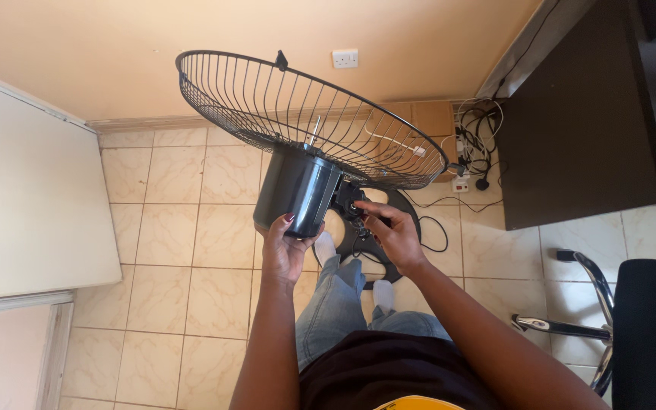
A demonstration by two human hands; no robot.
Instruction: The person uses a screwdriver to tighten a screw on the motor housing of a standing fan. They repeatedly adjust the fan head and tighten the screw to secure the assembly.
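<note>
The left hand (286,247) cups the black motor housing (298,190) from below, with the wire rear guard (305,114) at its 12 o'clock. The right hand (392,231) pinches the neck joint knob (354,203). The step looks like adjusting that joint; the next move calls for steady support while turning.

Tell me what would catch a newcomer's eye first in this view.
The big black wire fan guard, tilted at upper centre, stands out. Under it the left hand cups the dark motor housing, while the right hand grips the joint behind it. A tangle of cables lies by the wall.
</note>
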